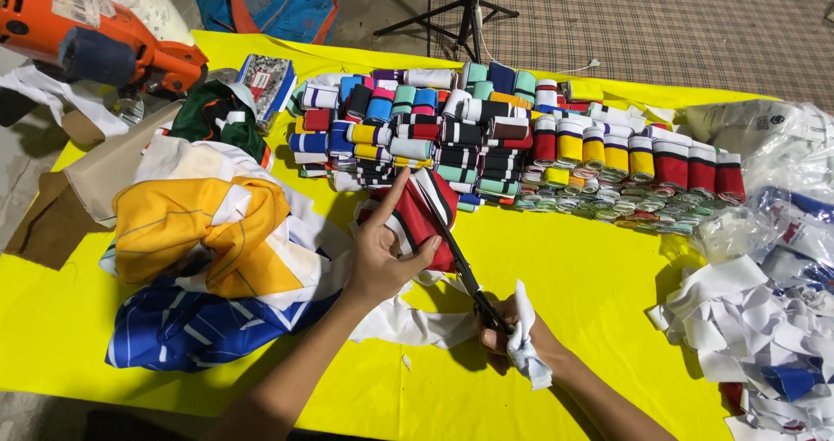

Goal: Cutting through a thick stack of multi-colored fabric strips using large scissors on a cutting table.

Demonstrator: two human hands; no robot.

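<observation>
- The left hand (382, 254) holds up a red piece of cloth (417, 215) with white and black stripes, thumb on the front and fingers closed behind it
- The right hand (512, 337) is shut around the handles of dark scissors (465, 271), and a white rag (528, 337) is wrapped at that hand
- The scissor blades lie along the right edge of the red cloth, touching it
- The red cloth is in the middle of the yellow desk (591, 276), just in front of the rows of folded striped bands (486, 137)
- To the left lies a heap of big cloth in yellow, white and blue (208, 258)
- To the right sits a pile of white cut scraps (756, 328), with clear plastic bags (782, 172) behind it
- An orange machine (95, 33) stands at the far left corner
</observation>
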